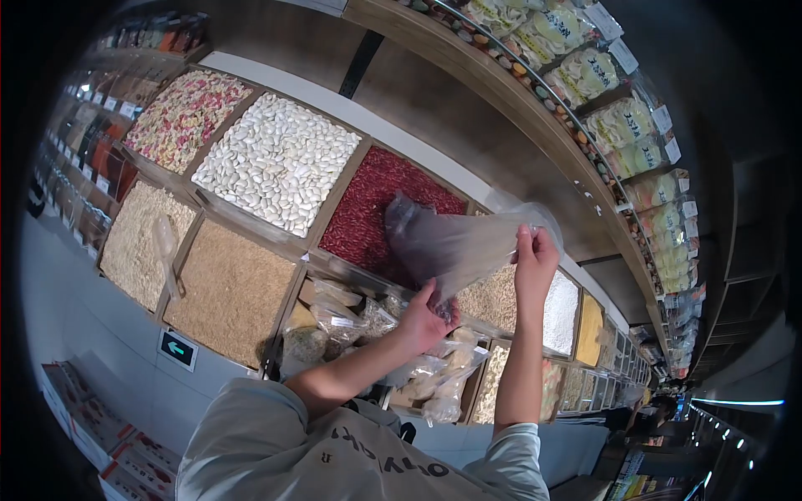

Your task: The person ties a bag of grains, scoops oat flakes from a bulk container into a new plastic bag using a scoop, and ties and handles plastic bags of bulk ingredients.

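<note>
A thin clear plastic bag (455, 244) hangs stretched between my two hands, partly covering the bin of dark red beans (355, 209). My left hand (428, 319) is closed on its lower edge, above bagged goods. Higher up and to the right, my right hand (537, 252) pinches the bag's other end between thumb and fingers. Through the film the bag looks empty, and its far end spreads loosely over the beans.
White beans (280, 163) fill the bin to the left, with brown grain (230, 288) nearer me. A scoop (165, 250) lies on pale oats. Small tied bags (342, 321) crowd the bin below my hands. A wooden shelf (493, 88) with packaged goods overhangs the back.
</note>
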A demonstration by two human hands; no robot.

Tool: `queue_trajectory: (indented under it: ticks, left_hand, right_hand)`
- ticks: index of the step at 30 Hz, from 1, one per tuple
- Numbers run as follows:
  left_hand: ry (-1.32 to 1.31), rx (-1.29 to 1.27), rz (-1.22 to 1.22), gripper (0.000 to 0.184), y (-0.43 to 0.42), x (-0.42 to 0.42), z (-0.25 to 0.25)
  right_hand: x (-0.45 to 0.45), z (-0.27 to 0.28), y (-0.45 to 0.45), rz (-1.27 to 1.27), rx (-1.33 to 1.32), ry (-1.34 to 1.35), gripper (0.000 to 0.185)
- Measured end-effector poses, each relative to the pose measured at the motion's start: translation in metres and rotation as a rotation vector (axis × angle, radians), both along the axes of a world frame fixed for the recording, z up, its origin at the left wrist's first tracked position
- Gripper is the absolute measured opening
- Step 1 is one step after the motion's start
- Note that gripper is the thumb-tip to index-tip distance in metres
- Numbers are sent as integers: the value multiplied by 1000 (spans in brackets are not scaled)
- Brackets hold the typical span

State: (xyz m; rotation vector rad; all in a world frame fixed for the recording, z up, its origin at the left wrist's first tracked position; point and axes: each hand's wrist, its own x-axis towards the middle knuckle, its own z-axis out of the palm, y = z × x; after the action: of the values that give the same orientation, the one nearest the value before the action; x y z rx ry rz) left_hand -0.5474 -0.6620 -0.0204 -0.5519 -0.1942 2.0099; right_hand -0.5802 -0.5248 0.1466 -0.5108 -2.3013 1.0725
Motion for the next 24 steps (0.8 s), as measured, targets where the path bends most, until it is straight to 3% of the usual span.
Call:
queue_trajectory:
  ticks: [3, 5, 9, 11, 14, 24]
  left_hand:
    - [-4, -60, -17, 28, -6, 0, 12]
    - [148, 64, -78, 33, -9, 1, 13]
    - [119, 96, -87, 38, -12, 1, 23]
    - [274, 160, -114, 41, -15, 1, 25]
    - [298, 156, -129, 43, -14, 2, 27]
    - [499, 180, -48, 30, -18, 1, 41]
  right_hand:
    - [-3, 7, -1, -11, 22, 4, 28]
    - [-5, 17, -5, -10, -66, 36, 27]
    - [-10, 29, -3, -25, -84, 104, 28]
    - [-12, 33, 3, -21, -65, 118, 28]
    - [-15, 43, 5, -19, -15, 120, 28]
    - [-22, 46, -2, 59, 78, 53, 23]
